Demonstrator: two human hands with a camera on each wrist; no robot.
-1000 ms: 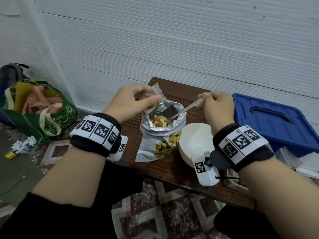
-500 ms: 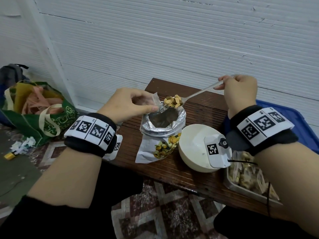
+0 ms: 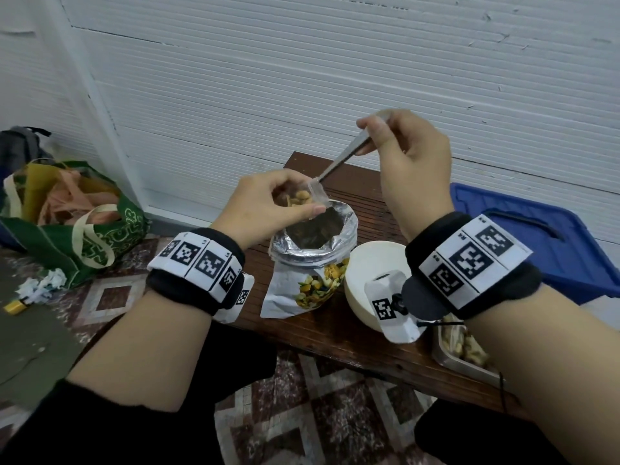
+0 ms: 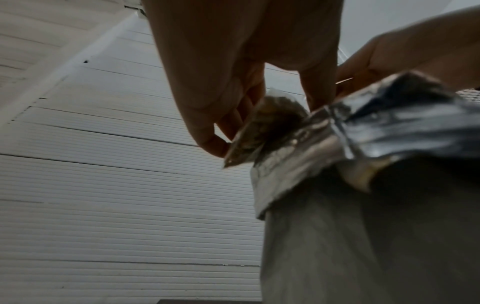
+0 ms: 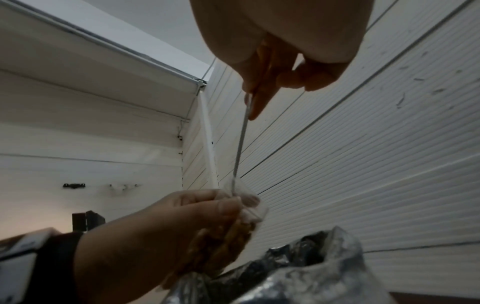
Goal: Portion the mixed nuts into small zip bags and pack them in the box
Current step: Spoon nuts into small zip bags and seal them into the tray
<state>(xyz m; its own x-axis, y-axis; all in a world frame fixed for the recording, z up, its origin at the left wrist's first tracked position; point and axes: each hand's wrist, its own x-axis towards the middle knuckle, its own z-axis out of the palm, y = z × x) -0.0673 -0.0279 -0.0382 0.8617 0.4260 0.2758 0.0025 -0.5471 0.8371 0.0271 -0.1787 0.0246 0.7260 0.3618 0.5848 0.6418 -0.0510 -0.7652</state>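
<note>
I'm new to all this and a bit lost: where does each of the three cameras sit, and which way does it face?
Head: on the person's head, looking down at the left hand, right hand, both forearms and the table.
Left wrist: under the left wrist, looking up along the fingers at the small zip bag.
Right wrist: under the right wrist, looking along the spoon.
All three share the zip bag and the foil nut pouch.
</note>
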